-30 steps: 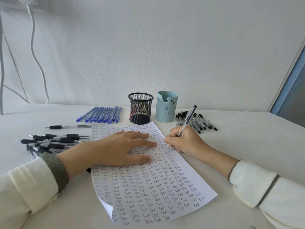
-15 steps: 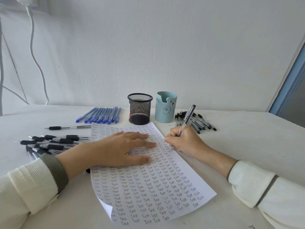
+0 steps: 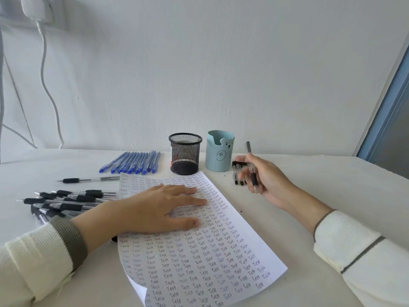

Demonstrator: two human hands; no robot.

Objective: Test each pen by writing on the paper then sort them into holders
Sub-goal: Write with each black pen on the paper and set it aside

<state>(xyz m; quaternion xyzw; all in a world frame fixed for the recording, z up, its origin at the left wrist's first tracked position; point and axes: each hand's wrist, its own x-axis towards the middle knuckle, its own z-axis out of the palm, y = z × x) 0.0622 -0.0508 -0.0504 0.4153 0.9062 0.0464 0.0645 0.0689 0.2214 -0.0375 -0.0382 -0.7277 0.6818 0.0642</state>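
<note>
Now the test stroke looks finished and sorting comes next.
Pinched in the curled fingers of the right hand (image 3: 269, 180), the black-grip pen (image 3: 253, 177) stands upright clear of the paper (image 3: 199, 251), just beside the loose black pens (image 3: 237, 173) and to the right of the blue bear holder (image 3: 219, 151). The left hand (image 3: 155, 209) lies flat on the sheet. I'd judge the pen now needs dropping into a holder. The black mesh holder (image 3: 185, 154) shows no pens, and the bear holder's inside is hidden.

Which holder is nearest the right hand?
The light-blue bear-face holder, right of the black mesh holder; the right hand, holding a pen, hovers just beside it.
</note>
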